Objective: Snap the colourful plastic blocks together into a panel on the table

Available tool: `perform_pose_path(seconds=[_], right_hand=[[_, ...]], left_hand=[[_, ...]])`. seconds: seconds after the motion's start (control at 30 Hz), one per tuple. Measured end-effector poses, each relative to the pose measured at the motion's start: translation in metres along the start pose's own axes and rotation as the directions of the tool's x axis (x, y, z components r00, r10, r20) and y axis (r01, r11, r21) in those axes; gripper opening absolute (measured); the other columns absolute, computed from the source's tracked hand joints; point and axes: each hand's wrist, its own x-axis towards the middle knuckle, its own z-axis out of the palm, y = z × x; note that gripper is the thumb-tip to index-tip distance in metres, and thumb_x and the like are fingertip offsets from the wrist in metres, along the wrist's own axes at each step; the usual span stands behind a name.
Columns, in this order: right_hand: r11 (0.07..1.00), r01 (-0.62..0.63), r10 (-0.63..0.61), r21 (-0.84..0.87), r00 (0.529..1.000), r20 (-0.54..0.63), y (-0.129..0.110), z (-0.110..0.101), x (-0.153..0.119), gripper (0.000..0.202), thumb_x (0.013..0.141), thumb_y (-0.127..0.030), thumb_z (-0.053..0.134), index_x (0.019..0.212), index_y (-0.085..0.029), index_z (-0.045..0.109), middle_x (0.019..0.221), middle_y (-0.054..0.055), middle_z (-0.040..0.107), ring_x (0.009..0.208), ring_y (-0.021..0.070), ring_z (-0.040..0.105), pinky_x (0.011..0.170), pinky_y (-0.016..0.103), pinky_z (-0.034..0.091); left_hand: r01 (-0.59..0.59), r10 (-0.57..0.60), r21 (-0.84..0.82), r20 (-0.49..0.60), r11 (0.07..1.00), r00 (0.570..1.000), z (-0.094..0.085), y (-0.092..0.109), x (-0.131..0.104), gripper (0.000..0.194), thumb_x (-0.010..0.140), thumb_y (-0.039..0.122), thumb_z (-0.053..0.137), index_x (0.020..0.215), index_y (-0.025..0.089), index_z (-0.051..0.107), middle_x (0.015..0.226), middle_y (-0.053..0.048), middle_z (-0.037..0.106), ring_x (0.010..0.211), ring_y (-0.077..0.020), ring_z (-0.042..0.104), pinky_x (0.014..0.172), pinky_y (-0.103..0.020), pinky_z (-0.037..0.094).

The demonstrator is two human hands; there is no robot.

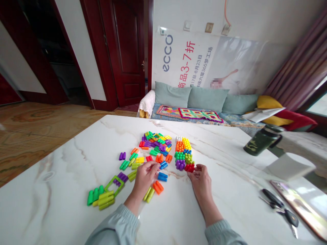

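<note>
My left hand (145,178) is over the loose plastic building pieces, thumb and fingers pinched together. Its fingertips are beside a blue piece (163,165); whether they hold anything is hidden. My right hand (201,179) has its thumb and fingers closed on a red piece (189,168) at the near end of a block of pieces sorted by colour. In that block, purple pieces (180,165) lie to the left of the red, with green pieces (179,155), orange pieces (179,146) and yellow pieces (186,143) farther back.
A mixed pile of pieces (155,143) lies mid-table, left of the sorted block. Joined green pieces (95,195) rest at the left. On the right are a dark green flask (263,140), a white paper roll (291,166), keys (278,204) and a phone (301,207). A sofa stands behind.
</note>
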Motion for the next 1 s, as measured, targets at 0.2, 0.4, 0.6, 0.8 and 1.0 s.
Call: perform_pose_path(seconds=[0.2,0.4,0.6,0.8,1.0], right_hand=[[0.999,0.013,-0.014,-0.041,1.000,-0.011,0.000,0.004,0.001,0.042,0.069,-0.046,0.063,0.098,-0.020,0.048,0.085,0.005,0.062,0.065,0.0190,0.062,0.065,0.035,0.052],[0.995,0.057,-0.060,-0.076,0.998,-0.027,0.005,0.002,0.001,0.042,0.071,-0.049,0.065,0.097,-0.020,0.050,0.085,0.005,0.063,0.068,0.0200,0.062,0.064,0.034,0.051],[0.957,0.283,-0.287,-0.061,0.955,-0.076,-0.037,0.006,-0.029,0.032,0.087,-0.047,0.057,0.104,-0.020,0.054,0.085,0.003,0.062,0.064,0.0142,0.057,0.057,0.025,0.045],[0.937,0.337,-0.349,0.093,0.903,0.251,-0.057,0.039,-0.044,0.026,0.091,-0.041,0.052,0.103,-0.019,0.058,0.074,-0.001,0.062,0.052,0.0110,0.052,0.051,0.022,0.042],[0.975,0.190,-0.218,0.115,0.916,0.336,-0.047,0.047,-0.034,0.034,0.090,-0.049,0.050,0.089,-0.018,0.063,0.061,0.000,0.060,0.052,0.0141,0.052,0.050,0.023,0.039]], left_hand=[[-0.005,0.005,0.020,0.006,1.000,1.000,0.000,-0.001,0.000,0.033,0.083,0.045,0.065,0.084,0.013,0.070,0.071,-0.005,0.069,0.066,-0.0161,0.065,0.062,-0.023,0.053],[-0.012,0.011,0.038,0.004,0.999,1.000,0.000,0.002,-0.001,0.031,0.084,0.043,0.064,0.081,0.013,0.070,0.067,-0.004,0.067,0.062,-0.0139,0.062,0.061,-0.022,0.051],[-0.035,0.036,0.065,-0.009,0.997,0.999,0.001,0.003,0.000,0.031,0.086,0.043,0.062,0.080,0.013,0.070,0.068,-0.005,0.069,0.064,-0.0150,0.063,0.061,-0.022,0.052],[-0.071,0.070,0.139,0.011,0.988,0.997,0.003,0.003,-0.003,0.030,0.087,0.042,0.060,0.084,0.015,0.073,0.073,-0.005,0.071,0.068,-0.0167,0.067,0.064,-0.023,0.052],[-0.173,0.157,0.305,0.075,0.936,0.985,0.003,0.005,-0.003,0.026,0.090,0.037,0.056,0.083,0.017,0.073,0.072,-0.005,0.072,0.068,-0.0172,0.066,0.065,-0.025,0.051]])
